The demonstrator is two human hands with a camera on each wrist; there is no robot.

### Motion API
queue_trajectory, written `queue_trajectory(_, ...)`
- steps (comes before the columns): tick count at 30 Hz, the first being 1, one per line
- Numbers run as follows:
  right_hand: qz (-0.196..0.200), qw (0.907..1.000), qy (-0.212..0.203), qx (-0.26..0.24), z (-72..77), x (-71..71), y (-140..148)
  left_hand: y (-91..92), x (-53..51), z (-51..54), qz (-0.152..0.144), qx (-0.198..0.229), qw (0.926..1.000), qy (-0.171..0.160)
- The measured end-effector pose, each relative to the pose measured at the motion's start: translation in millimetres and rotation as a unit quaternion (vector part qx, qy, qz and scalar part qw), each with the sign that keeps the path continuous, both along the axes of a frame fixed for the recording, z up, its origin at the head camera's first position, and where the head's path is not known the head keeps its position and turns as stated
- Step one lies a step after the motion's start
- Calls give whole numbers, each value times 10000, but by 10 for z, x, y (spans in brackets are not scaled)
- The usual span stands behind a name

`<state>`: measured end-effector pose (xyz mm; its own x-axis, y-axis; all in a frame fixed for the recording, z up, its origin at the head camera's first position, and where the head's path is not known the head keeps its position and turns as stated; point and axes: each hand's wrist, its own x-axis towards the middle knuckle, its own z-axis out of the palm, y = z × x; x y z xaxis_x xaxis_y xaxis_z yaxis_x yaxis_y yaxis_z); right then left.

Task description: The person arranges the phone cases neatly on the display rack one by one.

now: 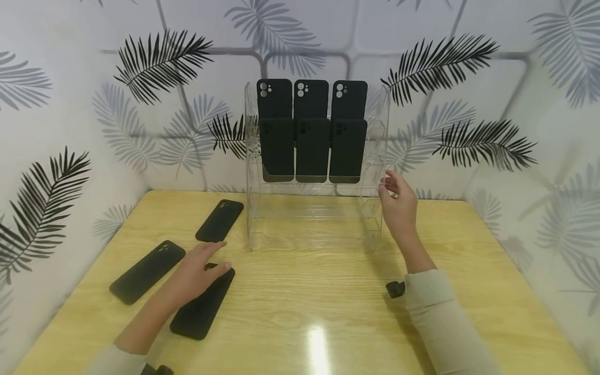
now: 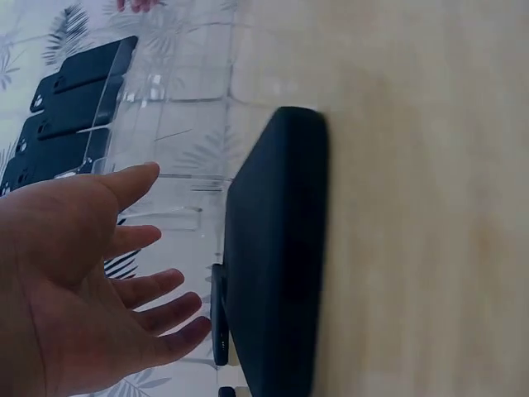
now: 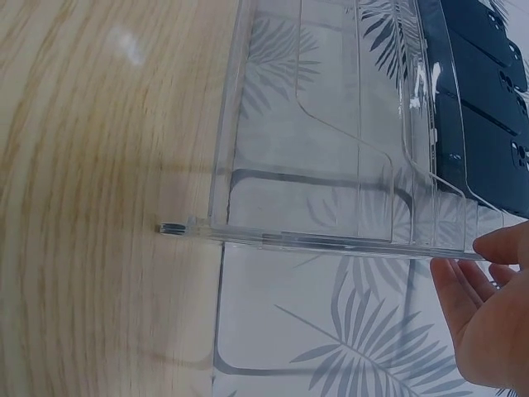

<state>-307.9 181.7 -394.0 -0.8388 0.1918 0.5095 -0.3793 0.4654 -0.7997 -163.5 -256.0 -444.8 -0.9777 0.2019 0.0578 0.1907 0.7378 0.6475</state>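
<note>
A clear acrylic display rack [image 1: 309,211] stands upright at the back of the table. Black phone cases [image 1: 313,151] lean on its upper tiers in two rows. My right hand [image 1: 399,205] is at the rack's right side; in the right wrist view its thumb and fingers pinch the edge of the side panel. Over the table's left part my left hand [image 1: 199,273] hovers with loosely spread fingers, holding nothing. Below it lies a black phone case [image 1: 199,315], partly hidden by the hand. Two more flat black cases lie nearby, one to the left [image 1: 147,272] and one farther back [image 1: 219,221].
The light wood table [image 1: 300,291] meets a wall [image 1: 492,94] with a leaf pattern close behind the rack. Black wrist mounts [image 1: 396,289] sit at both sleeve cuffs. The rack's lower tiers are see-through and hard to make out.
</note>
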Motion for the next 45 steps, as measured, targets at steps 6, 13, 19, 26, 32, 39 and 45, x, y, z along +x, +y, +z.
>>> queue_trajectory(6,7,10000,13,-10,-15,-9,27,16,162,-85,-77,-717,9971,-255)
queue_trajectory(13,47,10000,40,-15,-13,-1,28,55,248,-156,-48,-1300,9914,106)
queue_trajectory(19,-29,9999,104,-37,-1,4,24,61,215,-206,-13,-1615,9863,334)
queue_trajectory(26,68,9999,109,-52,-14,-7,14,75,196,-204,161,-1657,9860,94)
queue_trajectory(32,50,9999,121,-33,-23,-8,23,100,187,-196,279,-1459,9889,32)
queue_trajectory(39,93,9999,114,-85,-5,-16,19,131,185,-169,469,-1433,9876,444)
queue_trajectory(45,71,9999,60,-63,-10,-18,24,192,207,-125,483,-1240,9865,957)
